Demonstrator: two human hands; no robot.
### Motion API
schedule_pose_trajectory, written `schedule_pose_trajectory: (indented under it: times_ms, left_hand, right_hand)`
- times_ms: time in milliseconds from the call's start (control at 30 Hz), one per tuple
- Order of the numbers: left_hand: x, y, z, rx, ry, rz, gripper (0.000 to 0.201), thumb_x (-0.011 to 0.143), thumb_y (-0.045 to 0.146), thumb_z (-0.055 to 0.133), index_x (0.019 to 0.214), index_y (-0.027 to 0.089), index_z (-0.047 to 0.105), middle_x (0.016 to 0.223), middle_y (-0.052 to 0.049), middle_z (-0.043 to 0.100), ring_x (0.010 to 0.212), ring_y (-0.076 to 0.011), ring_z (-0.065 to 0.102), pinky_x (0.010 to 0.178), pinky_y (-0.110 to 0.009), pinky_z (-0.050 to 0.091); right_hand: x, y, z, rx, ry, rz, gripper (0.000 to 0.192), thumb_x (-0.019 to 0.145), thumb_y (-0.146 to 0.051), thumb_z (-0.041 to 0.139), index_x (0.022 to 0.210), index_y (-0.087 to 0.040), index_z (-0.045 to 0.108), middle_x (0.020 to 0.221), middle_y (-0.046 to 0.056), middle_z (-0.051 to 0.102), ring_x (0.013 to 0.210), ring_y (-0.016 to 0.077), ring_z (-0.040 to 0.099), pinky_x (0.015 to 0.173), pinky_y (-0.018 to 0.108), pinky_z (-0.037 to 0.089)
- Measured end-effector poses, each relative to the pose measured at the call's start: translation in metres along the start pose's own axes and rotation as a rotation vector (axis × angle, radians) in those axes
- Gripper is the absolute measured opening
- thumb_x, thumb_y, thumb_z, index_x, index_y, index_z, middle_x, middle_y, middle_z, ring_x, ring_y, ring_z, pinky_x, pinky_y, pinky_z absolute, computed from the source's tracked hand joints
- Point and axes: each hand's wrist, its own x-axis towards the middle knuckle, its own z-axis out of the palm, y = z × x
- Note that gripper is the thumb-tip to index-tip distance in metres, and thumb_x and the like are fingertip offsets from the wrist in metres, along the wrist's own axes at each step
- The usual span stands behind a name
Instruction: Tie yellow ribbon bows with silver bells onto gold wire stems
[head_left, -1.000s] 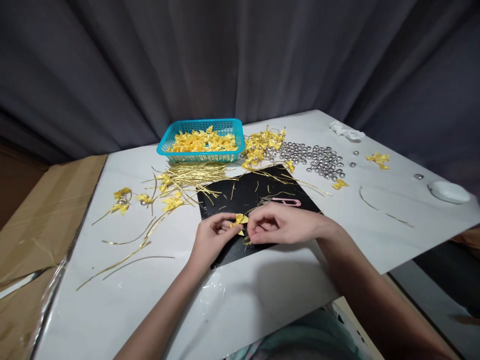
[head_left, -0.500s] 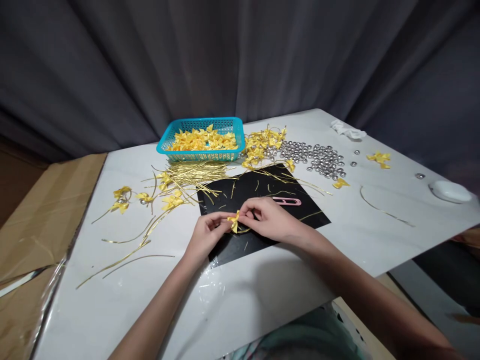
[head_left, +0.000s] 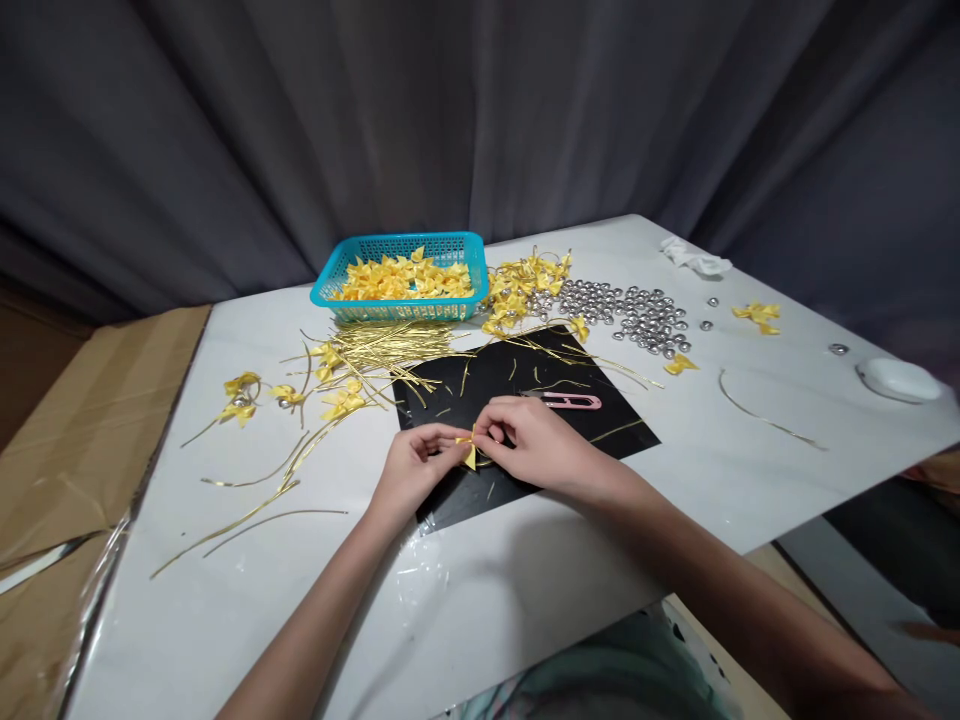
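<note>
Between my two hands, above the black mat point(head_left: 517, 475), is a small yellow ribbon bow point(head_left: 469, 458) with a gold wire loop partly showing beneath it. My left hand point(head_left: 420, 462) pinches the bow's left side. Fingers and thumb of my right hand point(head_left: 529, 440) are closed at its right side, where the wire runs into the grip. The fingertips of both hands nearly meet and hide the bow's middle. Pink thread snips point(head_left: 577, 401) lie on the mat just beyond my right hand, among short gold wire scraps.
A blue basket point(head_left: 319, 300) of yellow bows stands at the back, with gold wires point(head_left: 397, 345) heaped before it. Silver beads point(head_left: 649, 320) spread to its right beside bows on wire point(head_left: 525, 285). A white dish point(head_left: 898, 380) sits at the right edge. Loose wires lie left.
My right hand has shifted slightly left, closer to my left fingertips. The bow has turned, with one pointed tail now hanging down, and more of the snips shows.
</note>
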Motion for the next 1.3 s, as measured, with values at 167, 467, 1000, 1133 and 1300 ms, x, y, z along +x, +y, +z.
schedule_pose_trajectory:
  times_ms: [167,467,1000,1133,1300]
  left_hand:
    - [0.000,0.000,-0.001,0.001,-0.008,-0.007,0.017,0.058,0.024,0.075,0.069,0.013,0.067,0.060,-0.001,0.065,0.056,-0.0104,0.057,0.056,-0.021,0.045]
    - [0.000,0.000,-0.001,0.037,-0.027,0.030,0.018,0.060,0.027,0.074,0.068,0.014,0.065,0.063,-0.002,0.064,0.059,-0.0114,0.057,0.057,-0.022,0.046]
    - [0.000,-0.001,-0.001,0.031,0.010,0.017,0.012,0.058,0.021,0.073,0.065,0.014,0.066,0.060,-0.001,0.065,0.057,-0.0105,0.056,0.056,-0.021,0.046]
    - [0.000,-0.001,-0.001,0.032,0.010,0.032,0.010,0.057,0.018,0.072,0.063,0.014,0.066,0.057,0.001,0.063,0.055,-0.0092,0.055,0.054,-0.019,0.045]
    - [-0.001,-0.001,-0.002,0.031,0.006,0.041,0.006,0.056,0.013,0.069,0.061,0.014,0.065,0.058,0.002,0.063,0.054,-0.0069,0.053,0.053,-0.016,0.043]
  right_hand:
    - [0.000,-0.001,-0.002,-0.023,-0.015,-0.023,0.010,0.077,-0.009,0.055,0.071,-0.012,0.061,0.066,0.000,0.053,0.058,0.0077,0.044,0.054,0.020,0.028]
    - [0.000,0.001,-0.008,-0.014,-0.085,-0.087,0.010,0.082,-0.011,0.054,0.074,-0.013,0.059,0.070,0.001,0.053,0.061,0.0085,0.045,0.055,0.020,0.030]
    - [-0.001,-0.003,-0.006,0.014,-0.060,-0.052,0.009,0.080,-0.009,0.057,0.073,-0.011,0.062,0.066,0.000,0.052,0.059,0.0077,0.045,0.055,0.020,0.030]
    - [0.000,0.001,-0.005,0.075,-0.067,-0.069,0.008,0.079,-0.011,0.059,0.072,-0.012,0.063,0.063,-0.001,0.051,0.057,0.0074,0.044,0.054,0.019,0.030]
    - [0.004,0.011,-0.005,0.332,0.067,-0.024,0.011,0.082,-0.016,0.054,0.091,-0.013,0.059,0.085,0.004,0.058,0.069,0.0101,0.052,0.059,0.020,0.040]
